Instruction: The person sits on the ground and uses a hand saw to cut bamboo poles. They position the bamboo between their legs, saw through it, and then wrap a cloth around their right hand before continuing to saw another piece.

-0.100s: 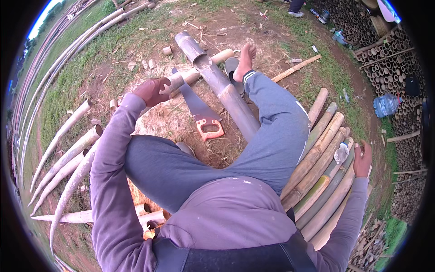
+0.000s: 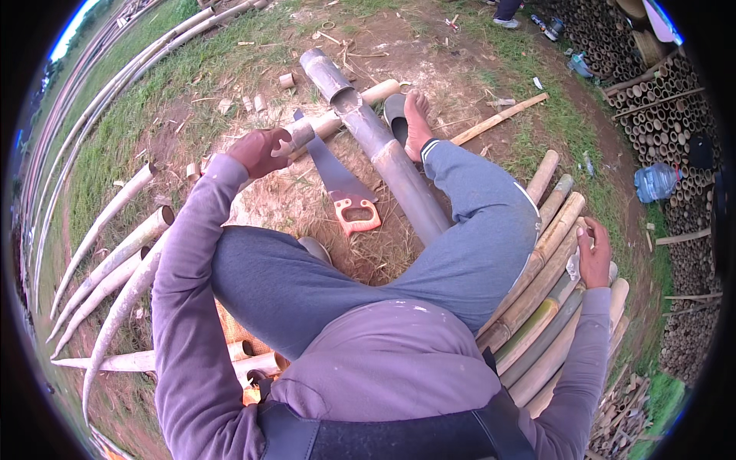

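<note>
My left hand (image 2: 261, 152) reaches over a pale bamboo pole (image 2: 328, 123), its fingers curved and apart with nothing plainly in them. Beside it lies a handsaw (image 2: 357, 215) with an orange handle, its blade slanting away toward the pole. A thick grey bamboo (image 2: 383, 149) with a notch cut near its far part crosses over that pole. To the right, my right hand (image 2: 594, 257) hovers over or rests on a row of bamboo poles (image 2: 529, 284), fingers loosely extended. A crumpled piece of clear plastic (image 2: 573, 267) sits right by it, partly covered.
My bare right foot (image 2: 417, 123) stands by a dark sandal (image 2: 395, 116). More bamboo poles (image 2: 126, 238) fan out at left. Stacked bamboo (image 2: 652, 115), a blue water jug (image 2: 656, 182) and a split bamboo strip (image 2: 500, 119) lie to the right. Another person's foot (image 2: 506, 23) shows at the far edge.
My right hand has moved left and inward, closer to the plastic on the poles. My right foot and knee have shifted slightly right. The left hand stays nearly in place.
</note>
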A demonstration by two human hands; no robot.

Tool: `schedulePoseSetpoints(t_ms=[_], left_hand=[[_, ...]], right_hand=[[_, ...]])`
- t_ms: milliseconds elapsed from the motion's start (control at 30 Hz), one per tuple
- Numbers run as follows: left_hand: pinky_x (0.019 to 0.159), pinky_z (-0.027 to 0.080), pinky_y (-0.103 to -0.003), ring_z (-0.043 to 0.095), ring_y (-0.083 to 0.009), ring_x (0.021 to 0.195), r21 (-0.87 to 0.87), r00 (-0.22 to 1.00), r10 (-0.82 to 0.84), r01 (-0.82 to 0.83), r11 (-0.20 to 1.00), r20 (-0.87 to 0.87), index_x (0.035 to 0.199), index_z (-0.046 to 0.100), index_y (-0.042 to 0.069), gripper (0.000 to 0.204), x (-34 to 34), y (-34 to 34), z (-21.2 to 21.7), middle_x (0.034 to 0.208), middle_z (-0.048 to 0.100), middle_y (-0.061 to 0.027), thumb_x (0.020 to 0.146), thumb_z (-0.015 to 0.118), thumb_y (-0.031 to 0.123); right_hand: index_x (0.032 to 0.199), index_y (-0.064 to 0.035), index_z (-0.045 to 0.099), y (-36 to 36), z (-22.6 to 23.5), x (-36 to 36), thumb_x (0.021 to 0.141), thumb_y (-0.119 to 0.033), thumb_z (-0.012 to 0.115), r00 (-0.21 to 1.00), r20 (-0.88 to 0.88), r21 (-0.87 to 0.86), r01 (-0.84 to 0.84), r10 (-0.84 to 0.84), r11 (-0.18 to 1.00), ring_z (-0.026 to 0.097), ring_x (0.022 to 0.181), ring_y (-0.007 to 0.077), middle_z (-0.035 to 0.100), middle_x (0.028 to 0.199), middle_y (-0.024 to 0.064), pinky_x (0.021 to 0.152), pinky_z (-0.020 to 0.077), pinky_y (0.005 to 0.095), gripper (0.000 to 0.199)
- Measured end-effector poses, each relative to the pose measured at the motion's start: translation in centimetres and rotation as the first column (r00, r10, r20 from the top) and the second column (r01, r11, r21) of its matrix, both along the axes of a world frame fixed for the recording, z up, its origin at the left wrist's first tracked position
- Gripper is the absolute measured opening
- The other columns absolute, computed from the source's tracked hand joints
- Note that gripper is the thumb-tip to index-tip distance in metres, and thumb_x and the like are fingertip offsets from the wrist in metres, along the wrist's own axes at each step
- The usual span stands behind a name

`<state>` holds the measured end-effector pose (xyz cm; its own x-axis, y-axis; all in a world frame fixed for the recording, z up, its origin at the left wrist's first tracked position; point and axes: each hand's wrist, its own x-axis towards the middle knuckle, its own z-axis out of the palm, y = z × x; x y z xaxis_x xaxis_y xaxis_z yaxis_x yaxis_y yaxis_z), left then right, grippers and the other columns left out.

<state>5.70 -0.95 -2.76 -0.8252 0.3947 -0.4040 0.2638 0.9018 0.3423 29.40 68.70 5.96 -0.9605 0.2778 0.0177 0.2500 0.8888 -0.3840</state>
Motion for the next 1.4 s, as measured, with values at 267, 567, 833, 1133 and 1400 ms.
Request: schedulePoseSetpoints(t_ms=[267, 567, 833, 1133, 1400], left_hand=[[0.097, 0.058, -0.046, 0.075, -0.0389, 0.108, -0.040, 0.992, -0.004, -0.001, 0.999, -0.124, 0.141, 0.064, 0.010, 0.059, -6.2, 0.6, 3.1, 0.116, 0.078, -0.0195, 0.092, 0.080, 0.039], [0.102, 0.056, -0.047, 0.073, -0.0369, 0.117, -0.163, 0.994, -0.003, -0.015, 0.986, -0.112, 0.143, 0.063, 0.013, 0.061, -8.7, 2.2, 2.3, 0.123, 0.078, -0.0163, 0.094, 0.078, 0.047], [0.100, 0.058, -0.046, 0.076, -0.0359, 0.113, 0.179, 0.739, 0.603, -0.577, 0.797, -0.302, 0.139, 0.067, 0.012, 0.057, -5.2, -11.6, -0.9, 0.122, 0.078, -0.0184, 0.096, 0.077, 0.049], [0.076, 0.057, -0.039, 0.072, -0.0193, 0.083, 0.635, 0.397, 0.903, -0.743, 0.211, 0.164, 0.123, 0.074, 0.011, 0.035, 8.7, -7.0, -18.7, 0.091, 0.076, -0.0082, 0.097, 0.081, 0.032], [0.093, 0.053, -0.044, 0.067, -0.0238, 0.113, 0.331, 0.450, 0.723, -0.674, 0.660, -0.524, 0.130, 0.070, 0.018, 0.048, 13.4, -6.9, -17.8, 0.124, 0.070, -0.0095, 0.089, 0.086, 0.038]], right_hand=[[0.131, 0.0030, 0.067, -3.8, -13.8, -5.8, 0.103, -0.011, 0.064, 0.996, -0.079, -0.286, -0.060, 0.039, 0.956, 0.071, 0.117, 0.0337, 0.073, 0.123, 0.0226, 0.102, 0.0532, 0.0408, 0.031], [0.138, 0.0024, 0.065, -5.9, -22.5, 2.7, 0.107, -0.026, 0.057, 0.867, 0.343, -0.563, 0.497, -0.361, 0.660, 0.069, 0.120, 0.0348, 0.072, 0.128, 0.0225, 0.106, 0.0511, 0.0433, 0.043], [0.145, 0.0005, 0.064, -9.2, -10.4, -6.0, 0.113, -0.043, 0.050, 0.900, 0.087, -0.662, 0.373, -0.428, 0.650, 0.065, 0.124, 0.0355, 0.070, 0.135, 0.0222, 0.110, 0.0483, 0.0455, 0.056], [0.130, 0.0047, 0.071, -14.2, -4.0, -12.2, 0.110, -0.041, 0.058, 0.973, -0.232, -0.250, -0.070, 0.010, 0.966, 0.065, 0.122, 0.0378, 0.071, 0.130, 0.0241, 0.110, 0.0482, 0.0444, 0.051], [0.137, 0.0034, 0.064, -12.6, -7.1, -13.4, 0.109, -0.017, 0.063, 0.942, -0.241, -0.105, -0.266, 0.235, 0.958, 0.061, 0.133, 0.0313, 0.066, 0.138, 0.0173, 0.119, 0.0418, 0.0414, 0.035]])
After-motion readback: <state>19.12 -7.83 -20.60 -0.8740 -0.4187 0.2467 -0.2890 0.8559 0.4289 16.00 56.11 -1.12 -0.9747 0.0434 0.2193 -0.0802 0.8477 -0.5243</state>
